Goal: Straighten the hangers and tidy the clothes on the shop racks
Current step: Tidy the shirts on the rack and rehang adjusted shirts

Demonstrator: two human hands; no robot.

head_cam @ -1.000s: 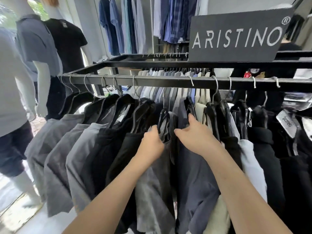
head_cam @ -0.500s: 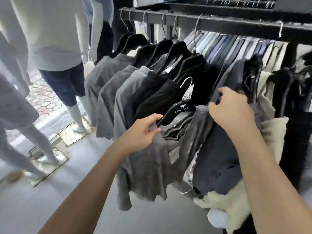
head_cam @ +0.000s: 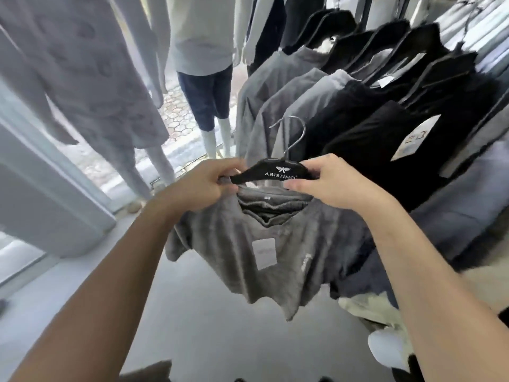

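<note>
A black hanger (head_cam: 275, 172) marked ARISTINO, with a metal hook (head_cam: 296, 133), is off the rack and held in front of me. A grey T-shirt (head_cam: 264, 244) with a white tag hangs from it. My left hand (head_cam: 203, 186) grips the hanger's left end together with the shirt's shoulder. My right hand (head_cam: 327, 183) pinches the hanger's right end. Behind them, grey shirts (head_cam: 275, 86) and black shirts (head_cam: 371, 133) hang on black hangers along the rack, which is out of view above.
Mannequins (head_cam: 203, 64) in pale tops and dark shorts stand at the left by a glass shopfront (head_cam: 55, 175). Grey floor (head_cam: 206, 326) lies below. Dark blue and cream garments (head_cam: 369, 304) hang low at the right.
The grey T-shirt on its hanger has come off the rack toward me. My right hand left the dark blue shirt and took the hanger's right end. The view tilted down and left.
</note>
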